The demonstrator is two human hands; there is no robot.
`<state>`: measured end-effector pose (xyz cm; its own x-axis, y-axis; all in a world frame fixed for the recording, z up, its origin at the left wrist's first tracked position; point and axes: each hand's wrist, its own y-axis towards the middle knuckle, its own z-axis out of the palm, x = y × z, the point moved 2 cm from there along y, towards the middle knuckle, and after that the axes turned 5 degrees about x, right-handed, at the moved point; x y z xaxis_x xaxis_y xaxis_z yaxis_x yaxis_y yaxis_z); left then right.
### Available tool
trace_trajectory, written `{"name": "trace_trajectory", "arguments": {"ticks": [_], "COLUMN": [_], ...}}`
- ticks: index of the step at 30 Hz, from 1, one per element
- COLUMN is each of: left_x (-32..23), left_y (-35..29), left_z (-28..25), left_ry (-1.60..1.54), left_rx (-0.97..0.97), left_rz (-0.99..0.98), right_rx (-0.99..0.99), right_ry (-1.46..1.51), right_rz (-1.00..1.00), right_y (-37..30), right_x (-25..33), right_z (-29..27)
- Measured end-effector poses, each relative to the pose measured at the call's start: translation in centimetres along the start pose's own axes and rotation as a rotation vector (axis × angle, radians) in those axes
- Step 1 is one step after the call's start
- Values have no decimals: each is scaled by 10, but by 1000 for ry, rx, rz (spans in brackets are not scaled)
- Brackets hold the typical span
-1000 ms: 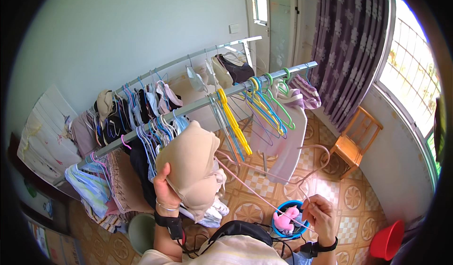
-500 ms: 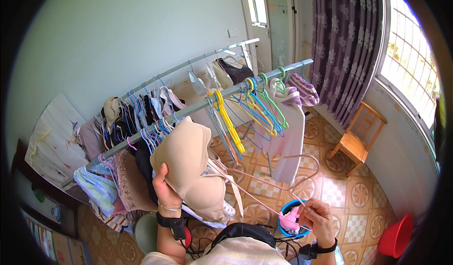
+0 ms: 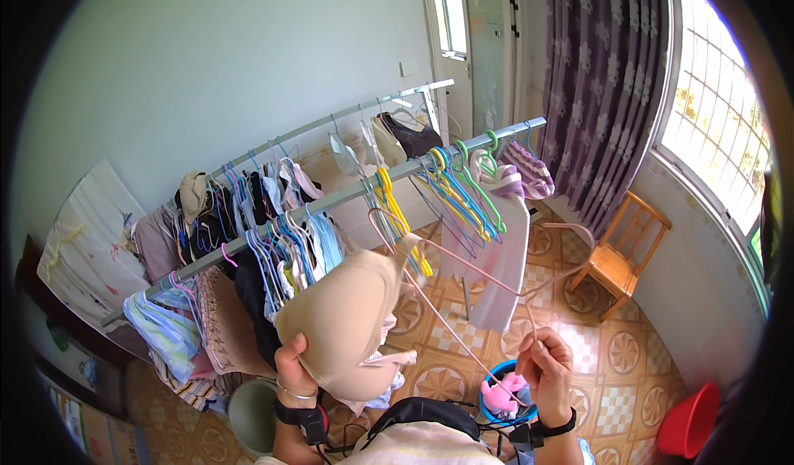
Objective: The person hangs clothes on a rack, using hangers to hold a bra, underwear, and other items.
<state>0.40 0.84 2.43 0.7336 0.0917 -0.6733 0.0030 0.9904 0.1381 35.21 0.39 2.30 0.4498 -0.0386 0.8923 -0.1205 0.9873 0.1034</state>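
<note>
A beige moulded-cup bra (image 3: 343,324) is gripped at its lower left edge by my left hand (image 3: 298,367), with the thumb over the cup. My right hand (image 3: 547,367) has its fingers pinched on a pink wire hanger (image 3: 479,273), whose hook points up and to the right. The hanger's far end reaches the upper part of the bra, where a beige strap (image 3: 410,251) lies against the wire. Whether the strap is looped around it I cannot tell. My left fingertips are hidden behind the cup.
Ahead, a metal clothes rack (image 3: 356,190) carries hung clothes and bare yellow, blue and green hangers (image 3: 463,204). A blue bucket (image 3: 486,407) with pink cloth stands below my right hand. A wooden chair (image 3: 622,254), a red basin (image 3: 688,419) and a pale green basin (image 3: 252,415) are around.
The hanger's far end has risen to the bra's upper strap. The bra has tilted and come lower, exposing more clothes behind it. My right hand has moved slightly up and left.
</note>
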Motion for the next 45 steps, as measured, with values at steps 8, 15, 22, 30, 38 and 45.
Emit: {"name": "trace_trajectory", "arguments": {"ticks": [8,15,22,30,38,45], "left_x": [-3,-11,-4,-3,-12,-36], "left_y": [13,33,50,78,86,59], "left_z": [-4,34,26,61,56,-27], "left_ry": [1509,1875,1772,1738,1536,1140], "left_rx": [-484,57,17,-167,-215,-65], "left_rz": [393,364,395,598,590,-22], "right_rx": [124,370,159,254,543,141], "right_ry": [-254,-710,-920,-839,-209,-1094], "right_rz": [61,-112,-318,-286,510,-321], "right_y": [-5,5,37,35,73,71], "right_x": [15,20,17,-78,-160,-44], "right_z": [7,28,26,49,0,-43]}}
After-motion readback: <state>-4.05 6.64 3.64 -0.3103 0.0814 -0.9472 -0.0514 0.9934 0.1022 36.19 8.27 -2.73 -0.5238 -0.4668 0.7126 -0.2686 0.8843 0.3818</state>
